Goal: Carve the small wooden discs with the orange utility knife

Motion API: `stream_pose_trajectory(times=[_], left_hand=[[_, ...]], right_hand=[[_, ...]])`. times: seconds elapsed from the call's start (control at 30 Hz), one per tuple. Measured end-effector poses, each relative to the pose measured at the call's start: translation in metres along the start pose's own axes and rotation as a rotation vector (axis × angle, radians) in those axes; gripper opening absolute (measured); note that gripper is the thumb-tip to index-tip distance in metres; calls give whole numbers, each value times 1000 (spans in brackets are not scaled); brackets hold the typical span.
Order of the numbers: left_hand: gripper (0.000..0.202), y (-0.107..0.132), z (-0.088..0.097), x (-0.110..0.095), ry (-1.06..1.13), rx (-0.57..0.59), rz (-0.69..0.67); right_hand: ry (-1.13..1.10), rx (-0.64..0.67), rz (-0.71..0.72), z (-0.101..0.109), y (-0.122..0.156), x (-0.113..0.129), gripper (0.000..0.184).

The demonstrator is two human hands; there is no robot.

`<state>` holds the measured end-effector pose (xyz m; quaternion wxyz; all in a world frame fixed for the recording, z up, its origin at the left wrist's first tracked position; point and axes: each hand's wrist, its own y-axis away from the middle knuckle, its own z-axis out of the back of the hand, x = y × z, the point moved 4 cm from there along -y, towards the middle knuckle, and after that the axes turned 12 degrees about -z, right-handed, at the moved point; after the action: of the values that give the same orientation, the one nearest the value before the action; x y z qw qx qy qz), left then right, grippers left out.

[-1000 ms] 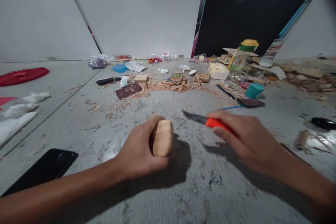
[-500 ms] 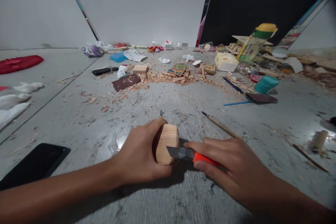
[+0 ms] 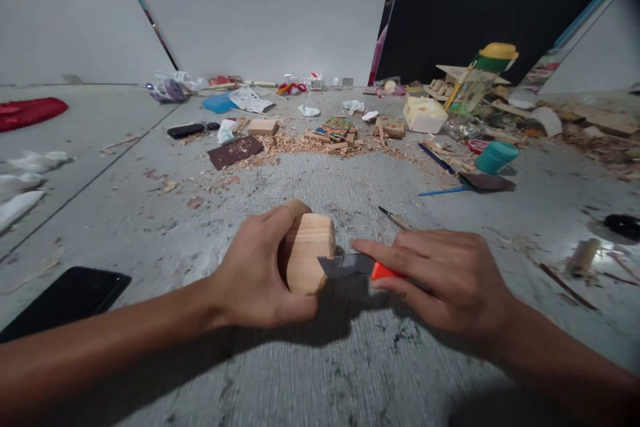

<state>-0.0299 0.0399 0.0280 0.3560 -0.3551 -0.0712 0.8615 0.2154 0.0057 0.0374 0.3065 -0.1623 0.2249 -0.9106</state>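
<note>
My left hand (image 3: 253,277) is wrapped round a rounded block of pale wood (image 3: 306,252), holding it upright on the grey concrete floor (image 3: 320,360). My right hand (image 3: 440,277) grips an orange-handled knife (image 3: 356,267), index finger laid along it. The grey blade tip touches the block's lower right side. A thin brush or pencil (image 3: 395,217) lies just beyond my right hand.
A black phone (image 3: 65,297) lies at the lower left. Wood shavings (image 3: 310,145), wood blocks, a sandpaper sheet (image 3: 235,151), a teal cup (image 3: 495,157) and a white box (image 3: 425,115) litter the floor further back. White cloths (image 3: 20,180) lie at the left. A small dowel (image 3: 583,255) lies at the right.
My right hand brought the knife from up and right of the block down to its side. The blade now rests against the wood. My left hand kept its hold on the block.
</note>
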Motion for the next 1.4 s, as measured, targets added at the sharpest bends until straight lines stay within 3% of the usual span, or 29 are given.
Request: stream_pose_trajectory(times=[0.13, 0.23, 0.3, 0.37, 0.53, 0.7, 0.9, 1.1, 1.2, 1.3, 1.4], left_hand=[[48, 13, 13, -8, 46, 48, -92], [34, 16, 17, -7, -41, 146, 27], [37, 12, 11, -8, -41, 265, 59], [38, 9, 5, -10, -17, 303, 72], [37, 26, 0, -24, 1, 155, 99], [32, 59, -2, -46, 17, 51, 194], [46, 73, -7, -61, -74, -24, 257], [38, 68, -7, -52, -96, -12, 163], [39, 79, -5, -52, -65, -12, 155], [51, 90, -5, -58, 28, -5, 118], [41, 92, -6, -54, 37, -42, 205]], right_hand=[[173, -262, -238, 30, 9, -69, 42], [222, -329, -302, 48, 24, -90, 36], [191, -245, -245, 45, 28, -74, 30], [107, -116, -160, 34, 27, -43, 31], [-233, 156, -33, 14, 17, 20, 31], [-339, 319, -13, 6, 16, 36, 36], [-426, 354, 29, 6, 24, 45, 39], [-358, 192, 90, -2, 29, 45, 35], [-191, -18, 50, 7, 15, 12, 36], [-61, -267, -151, 34, 2, -33, 39], [9, -332, -249, 52, 0, -41, 32]])
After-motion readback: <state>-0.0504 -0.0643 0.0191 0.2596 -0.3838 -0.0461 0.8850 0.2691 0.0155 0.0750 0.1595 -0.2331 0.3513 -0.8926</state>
